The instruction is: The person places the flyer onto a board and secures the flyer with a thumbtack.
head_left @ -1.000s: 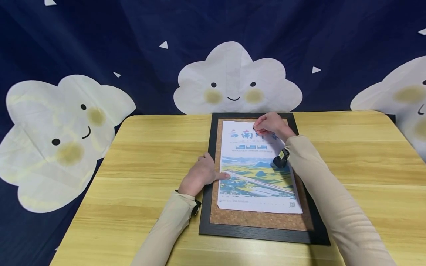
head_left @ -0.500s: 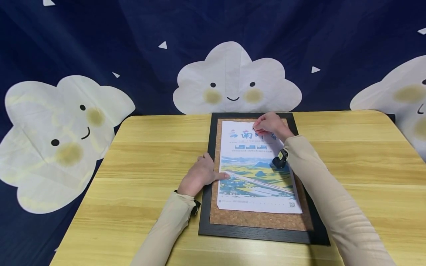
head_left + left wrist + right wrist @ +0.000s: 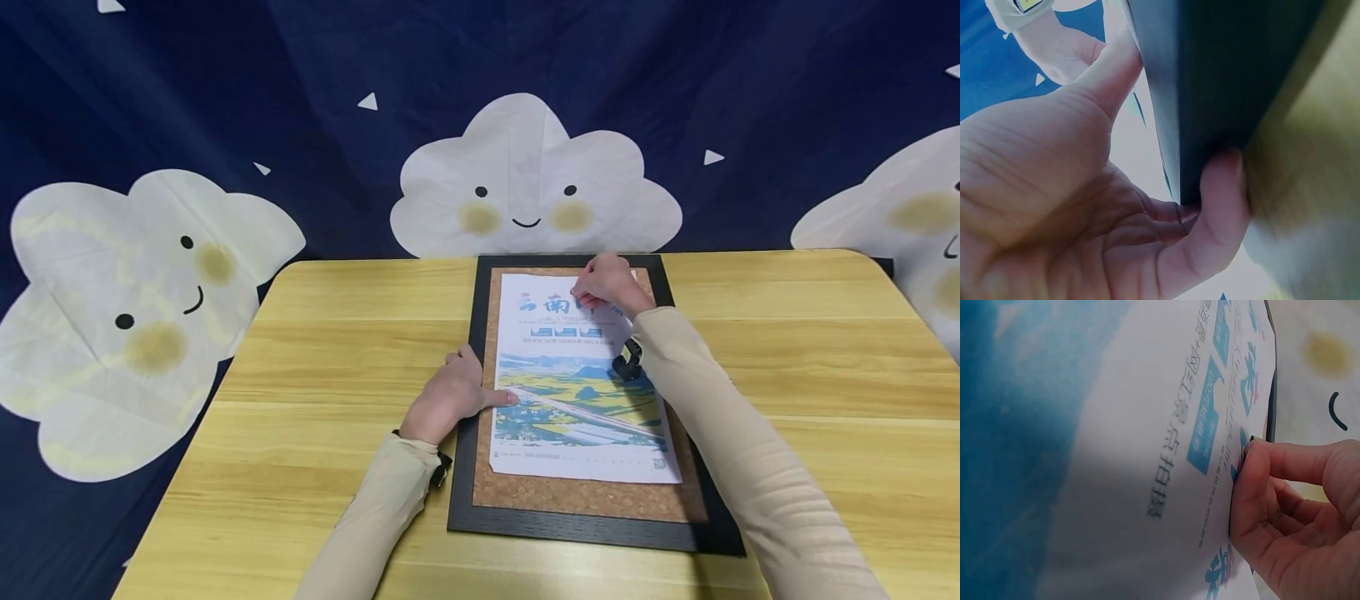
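A cork board (image 3: 585, 496) with a black frame lies on the table, and a printed landscape poster (image 3: 577, 417) lies on its cork. My left hand (image 3: 453, 392) grips the board's left edge. Its thumb reaches over onto the poster, while the curled fingers (image 3: 1222, 212) hold the frame's side in the left wrist view. Near the top of the poster, my right hand (image 3: 611, 282) pinches a small black pin (image 3: 1252, 439) between thumb and forefinger. Most of that pin is hidden by the fingers. Part of the poster's large blue lettering is covered by the hand.
The wooden table (image 3: 337, 350) extends on both sides of the board. Behind its far edge hangs a dark blue cloth (image 3: 315, 75) printed with smiling white clouds. A dark watch-like device (image 3: 628, 358) sits at the right wrist, over the poster.
The right wrist and forearm have shifted slightly to the left, with the fingers at the same place on the poster. The left hand and the board have stayed put.
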Available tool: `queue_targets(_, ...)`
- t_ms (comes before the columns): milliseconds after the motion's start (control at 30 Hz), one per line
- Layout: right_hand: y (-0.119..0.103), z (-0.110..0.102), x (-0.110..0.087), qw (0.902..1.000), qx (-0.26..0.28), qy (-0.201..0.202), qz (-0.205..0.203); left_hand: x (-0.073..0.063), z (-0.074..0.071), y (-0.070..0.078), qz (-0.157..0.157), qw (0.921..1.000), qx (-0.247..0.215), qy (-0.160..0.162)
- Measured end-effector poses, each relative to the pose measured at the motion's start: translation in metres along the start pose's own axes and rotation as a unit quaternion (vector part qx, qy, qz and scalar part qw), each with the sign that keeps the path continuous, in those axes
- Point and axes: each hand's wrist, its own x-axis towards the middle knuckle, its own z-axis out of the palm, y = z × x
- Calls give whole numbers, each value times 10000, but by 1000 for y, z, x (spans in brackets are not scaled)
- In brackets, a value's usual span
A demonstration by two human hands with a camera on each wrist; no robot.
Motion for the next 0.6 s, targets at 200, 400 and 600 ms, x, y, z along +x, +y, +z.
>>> queue_targets(200, 2, 1, -1, 9996, -252, -7, -116, 2, -1, 0, 11, 9999, 72, -79)
queue_targets(400, 8, -5, -14, 9982, -108, -115, -572, 1, -4, 0, 26, 9998, 176, -41)
queue_targets(600, 14, -22, -56, 9926, -197, 59, -1194, -3, -3, 1, 62, 9965, 794, 240)
